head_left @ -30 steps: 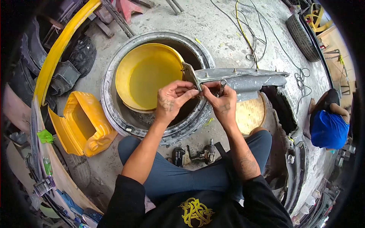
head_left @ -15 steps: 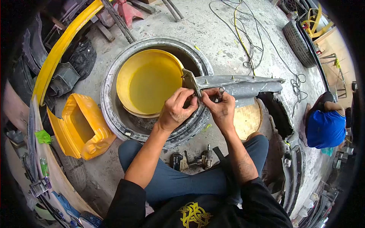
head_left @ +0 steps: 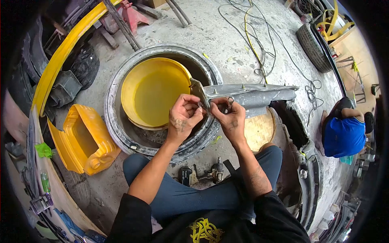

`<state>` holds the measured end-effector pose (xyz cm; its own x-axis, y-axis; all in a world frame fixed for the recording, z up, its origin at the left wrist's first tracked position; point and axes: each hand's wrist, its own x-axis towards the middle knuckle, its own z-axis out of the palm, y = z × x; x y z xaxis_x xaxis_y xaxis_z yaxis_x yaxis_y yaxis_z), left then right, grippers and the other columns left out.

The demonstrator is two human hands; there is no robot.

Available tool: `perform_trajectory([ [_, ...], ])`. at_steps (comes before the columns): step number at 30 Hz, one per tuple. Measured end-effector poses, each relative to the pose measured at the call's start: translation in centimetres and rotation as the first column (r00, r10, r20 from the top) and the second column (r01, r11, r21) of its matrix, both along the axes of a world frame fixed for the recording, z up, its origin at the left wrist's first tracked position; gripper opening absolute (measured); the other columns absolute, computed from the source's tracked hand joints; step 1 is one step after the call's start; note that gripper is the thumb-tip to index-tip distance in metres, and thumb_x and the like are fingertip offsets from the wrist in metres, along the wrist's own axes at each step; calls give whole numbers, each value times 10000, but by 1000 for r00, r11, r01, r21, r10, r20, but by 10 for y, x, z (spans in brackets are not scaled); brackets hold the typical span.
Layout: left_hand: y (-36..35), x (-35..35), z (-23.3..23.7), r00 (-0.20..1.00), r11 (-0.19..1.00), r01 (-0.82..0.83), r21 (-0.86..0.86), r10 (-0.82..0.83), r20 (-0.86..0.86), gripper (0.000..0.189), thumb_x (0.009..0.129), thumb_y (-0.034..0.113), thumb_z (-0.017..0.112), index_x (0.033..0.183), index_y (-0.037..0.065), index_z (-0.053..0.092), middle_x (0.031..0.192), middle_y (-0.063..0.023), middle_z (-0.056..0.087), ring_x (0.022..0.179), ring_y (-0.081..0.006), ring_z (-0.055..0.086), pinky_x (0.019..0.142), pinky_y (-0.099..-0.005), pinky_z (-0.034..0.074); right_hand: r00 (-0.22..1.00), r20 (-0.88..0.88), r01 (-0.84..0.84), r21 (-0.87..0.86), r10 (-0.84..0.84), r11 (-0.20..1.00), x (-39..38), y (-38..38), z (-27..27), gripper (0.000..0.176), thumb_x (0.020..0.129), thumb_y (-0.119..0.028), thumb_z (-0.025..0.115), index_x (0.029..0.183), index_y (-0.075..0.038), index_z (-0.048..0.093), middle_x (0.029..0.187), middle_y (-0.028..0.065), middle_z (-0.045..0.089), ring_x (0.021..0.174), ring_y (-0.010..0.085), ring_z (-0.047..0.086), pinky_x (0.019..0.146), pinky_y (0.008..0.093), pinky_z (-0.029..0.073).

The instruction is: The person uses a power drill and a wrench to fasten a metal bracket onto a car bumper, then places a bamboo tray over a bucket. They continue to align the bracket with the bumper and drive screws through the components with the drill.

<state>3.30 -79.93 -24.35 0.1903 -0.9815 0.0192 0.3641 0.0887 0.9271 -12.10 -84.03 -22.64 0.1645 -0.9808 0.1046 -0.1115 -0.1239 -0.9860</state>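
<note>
My right hand is clamped on a ring-ended tool; left hand curls by the grey panel, its grip I can't tell. From them, panel runs toward three o'clock, yellow basin at nine.

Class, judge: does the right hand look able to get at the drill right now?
Probably yes: nothing seems to block the drill on the floor, though the right hand holds a ring-ended tool.

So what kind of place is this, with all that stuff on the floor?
Probably a workshop where vehicle parts get fixed. There's a tyre, a power tool on the floor, and a long grey part with bolts sticking up.
</note>
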Motion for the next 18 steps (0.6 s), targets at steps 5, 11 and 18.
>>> perform_trajectory([
  [5, -2, 7, -12, 999, 998, 25, 53, -22, -50, 189, 930, 51, 615, 1098, -29, 586, 897, -63, 657, 782, -122, 641, 744, -248, 528, 999, -48, -26, -73, 23, 997, -3, -1, -6, 104, 883, -28, 691, 944, 57, 695, 770, 38, 695, 707, 71, 633, 670, 235, 521],
  [11, -3, 18, -12, 986, 977, 102, 189, -74, -150, 212, 956, 120, 650, 1085, -49, 649, 849, -65, 683, 684, -101, 631, 628, -230, 500, 998, 65, -23, 58, 20, 998, -2, 1, -8, 126, 892, -43, 687, 969, 54, 704, 772, 40, 697, 708, 77, 636, 669, 236, 522],
  [18, -8, 23, -7, 990, 979, 134, 153, -140, 30, 198, 903, 92, 713, 1022, -59, 662, 856, -114, 715, 694, -145, 691, 620, -238, 556, 999, 21, -43, 98, 42, 994, -5, -1, 2, 130, 905, -60, 697, 963, 56, 696, 810, 48, 706, 743, 81, 646, 692, 229, 517],
])
